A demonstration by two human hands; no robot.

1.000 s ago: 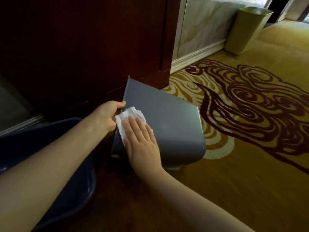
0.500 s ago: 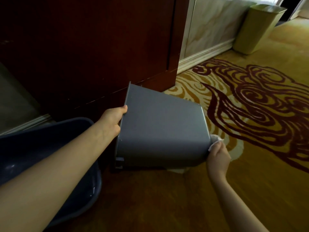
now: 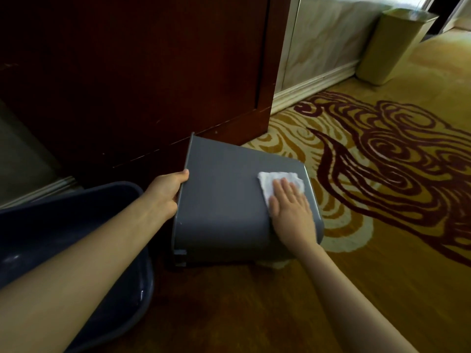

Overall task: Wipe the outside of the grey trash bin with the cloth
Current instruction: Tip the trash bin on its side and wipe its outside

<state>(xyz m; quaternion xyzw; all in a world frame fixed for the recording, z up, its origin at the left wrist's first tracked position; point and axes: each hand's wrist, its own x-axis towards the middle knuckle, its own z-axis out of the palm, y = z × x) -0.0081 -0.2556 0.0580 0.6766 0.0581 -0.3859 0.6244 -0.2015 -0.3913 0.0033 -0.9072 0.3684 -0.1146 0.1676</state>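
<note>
Lying on its side on the patterned carpet (image 3: pixel 382 250), the grey trash bin (image 3: pixel 224 207) has its open rim turned left, toward a dark blue tub (image 3: pixel 76 212). Left hand (image 3: pixel 165 189) grips that rim — thumb on the outside, fingers curled out of sight. Right hand (image 3: pixel 290 207) lies flat, fingers together, pressing a white cloth (image 3: pixel 275 182) onto the upturned wall near the base end. Dark wood panel (image 3: pixel 127 72) behind — a tan bin (image 3: pixel 392 47) stands far right by the wall.

No readable text anywhere. Grey trash bin (image 3: pixel 224 200), white cloth (image 3: pixel 275 182), dark blue tub (image 3: pixel 76 200), beige bin (image 3: pixel 390 47): all plain, no labels or numbers.
</note>
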